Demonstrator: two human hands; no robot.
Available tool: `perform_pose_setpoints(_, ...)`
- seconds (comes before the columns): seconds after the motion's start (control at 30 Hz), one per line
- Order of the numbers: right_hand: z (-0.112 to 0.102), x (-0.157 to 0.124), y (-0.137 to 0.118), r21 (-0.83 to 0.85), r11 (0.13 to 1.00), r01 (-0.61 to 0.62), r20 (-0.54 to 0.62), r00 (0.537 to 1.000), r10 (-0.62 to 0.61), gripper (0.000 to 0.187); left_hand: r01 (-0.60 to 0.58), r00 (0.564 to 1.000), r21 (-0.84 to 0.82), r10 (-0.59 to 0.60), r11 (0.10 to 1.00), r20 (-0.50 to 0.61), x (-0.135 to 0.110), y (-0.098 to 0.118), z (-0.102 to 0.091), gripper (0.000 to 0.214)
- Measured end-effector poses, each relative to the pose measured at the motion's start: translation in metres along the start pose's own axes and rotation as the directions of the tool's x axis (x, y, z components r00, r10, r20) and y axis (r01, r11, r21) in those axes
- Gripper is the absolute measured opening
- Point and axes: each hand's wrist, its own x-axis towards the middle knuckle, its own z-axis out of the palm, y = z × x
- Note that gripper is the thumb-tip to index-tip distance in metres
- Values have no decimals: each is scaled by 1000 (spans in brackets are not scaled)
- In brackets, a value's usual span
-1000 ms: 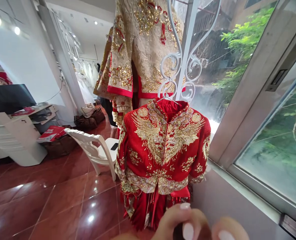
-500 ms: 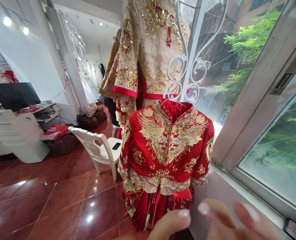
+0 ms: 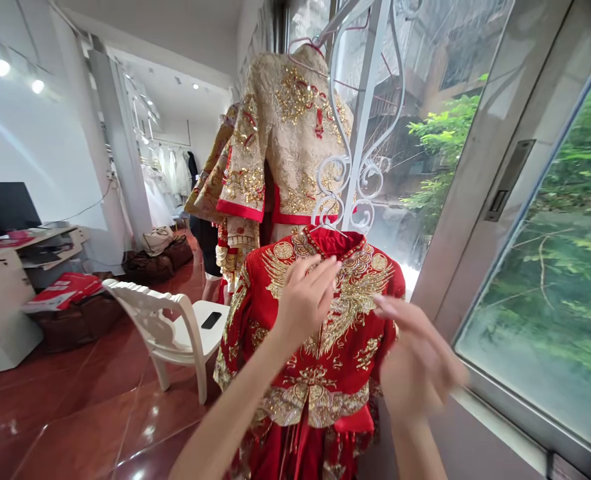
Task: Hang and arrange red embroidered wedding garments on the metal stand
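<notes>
A red jacket (image 3: 335, 373) with gold phoenix-like embroidery hangs in front of me from a thin wire hanger (image 3: 332, 227), a red skirt (image 3: 305, 453) below it. My left hand (image 3: 305, 300) is raised before the jacket's chest, just under the stand-up collar, fingers stretched out and nothing visible in them. Whether its fingertips touch the cloth I cannot tell. To the right, near the jacket's shoulder and sleeve, my right hand (image 3: 420, 353) is up with its fingers extended, somewhat blurred and with no object visible in it.
A white scrolled metal rack (image 3: 360, 133) rises behind the jacket. On it hangs a cream jacket (image 3: 295, 147) with gold sequins. At left stand a white chair (image 3: 150, 313) with a phone (image 3: 211, 321) and a desk (image 3: 5, 300). A window frame (image 3: 475, 220) borders the right.
Both hands have risen from the bottom edge to the front of the red jacket, the left one near its collar. The view has shifted, so more of the cream jacket's top shows.
</notes>
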Motion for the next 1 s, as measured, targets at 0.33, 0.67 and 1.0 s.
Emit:
perform_pose_setpoints(0.33, 105, 60, 58, -540, 786, -300, 113, 900, 421, 28, -523, 799, 360, 298, 772, 522, 67, -71, 27, 18)
perform_pose_setpoints(0.67, 88, -68, 100, -192, 888, -419, 394, 796, 460, 27, -343, 859, 231, 205, 911, 469, 52, -82, -6, 22)
perform_pose_setpoints(1.0, 4, -250, 192, -625, 571, -532, 281, 529, 801, 17, 187, 979, 541, -201, 820, -32, 3, -58, 31, 53)
